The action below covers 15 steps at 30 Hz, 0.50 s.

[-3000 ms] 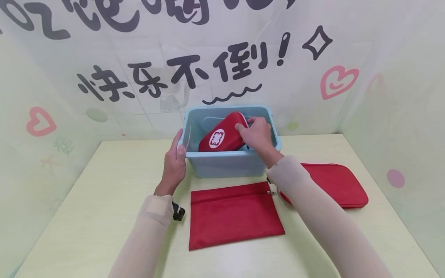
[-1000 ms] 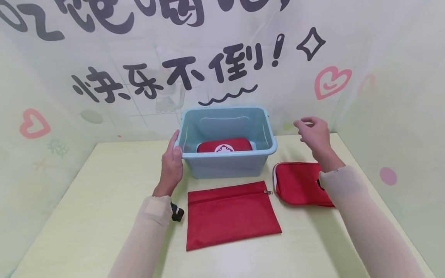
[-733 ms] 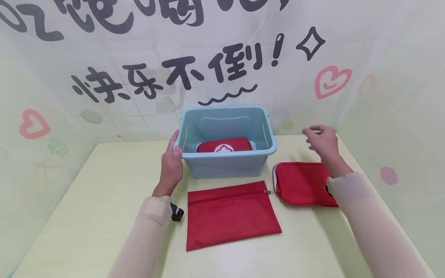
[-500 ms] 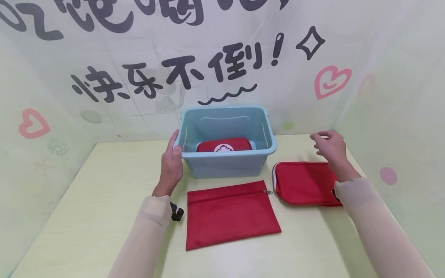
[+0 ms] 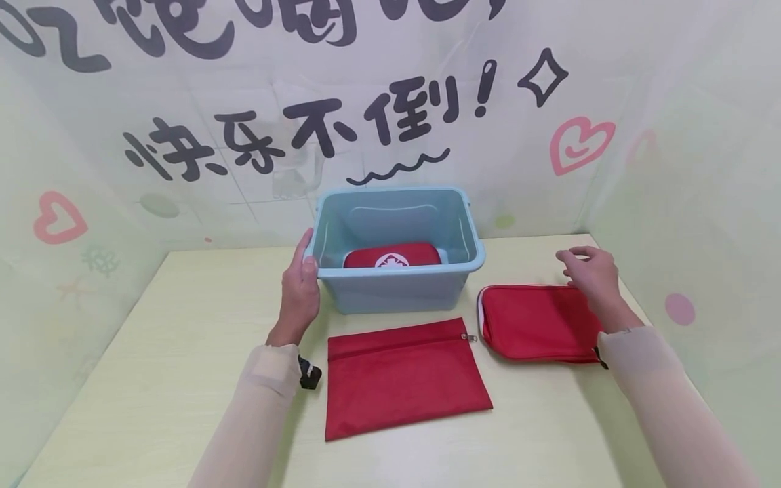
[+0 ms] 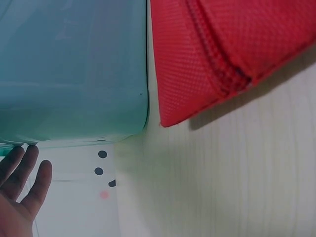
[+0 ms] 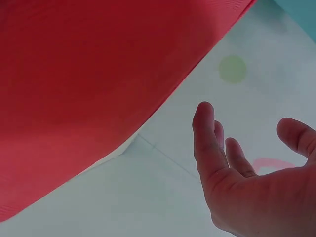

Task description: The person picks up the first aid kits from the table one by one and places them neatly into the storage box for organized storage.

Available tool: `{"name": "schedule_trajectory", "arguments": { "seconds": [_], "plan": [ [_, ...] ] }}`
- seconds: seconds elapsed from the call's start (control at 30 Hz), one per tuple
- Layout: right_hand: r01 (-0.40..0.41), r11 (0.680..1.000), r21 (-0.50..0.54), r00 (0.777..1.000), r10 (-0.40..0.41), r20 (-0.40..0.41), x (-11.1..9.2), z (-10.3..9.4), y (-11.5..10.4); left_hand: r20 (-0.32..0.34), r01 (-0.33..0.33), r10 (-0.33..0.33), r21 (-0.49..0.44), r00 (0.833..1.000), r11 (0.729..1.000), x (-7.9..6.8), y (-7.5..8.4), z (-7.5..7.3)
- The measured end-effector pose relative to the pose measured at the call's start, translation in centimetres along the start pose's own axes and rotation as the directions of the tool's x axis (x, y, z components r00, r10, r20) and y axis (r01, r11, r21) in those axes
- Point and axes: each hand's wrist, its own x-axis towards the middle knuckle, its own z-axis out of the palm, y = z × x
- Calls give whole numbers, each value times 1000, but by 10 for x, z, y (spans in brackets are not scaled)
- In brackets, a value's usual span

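My left hand (image 5: 300, 295) holds the left front corner of a light blue plastic bin (image 5: 396, 291), thumb at the rim and fingers along the side. In the left wrist view, fingertips (image 6: 32, 150) meet the bin's wall. Inside the bin lies a red first-aid case (image 5: 421, 255) with a white round emblem, its lower part hidden by the front wall. My right hand (image 5: 594, 274) hovers with loosely bent fingers and nothing in them, above the back right of a red zip bag (image 5: 537, 322). The right wrist view shows thumb and fingers apart beside the red bag (image 7: 89, 74).
A flat red zip pouch (image 5: 405, 379) with a metal pull lies in front of the bin on the pale wooden table (image 5: 183, 379). Behind stands a white wall sheet (image 5: 213, 74) with black lettering; side sheets flank the table. A black wrist device (image 5: 310, 374) shows below the left sleeve.
The right hand has let go of the first-aid case, now lying in the bin, and moved right, then down toward the red zip bag. The left hand stays at the bin.
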Motion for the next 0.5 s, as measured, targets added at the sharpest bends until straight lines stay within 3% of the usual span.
{"name": "schedule_trajectory", "arguments": {
  "seconds": [0.5],
  "plan": [
    [-12,1000,-12,998,13,63,4,-16,34,-6,-21,21,1,1000,1000,-2,1,1]
  ]
}}
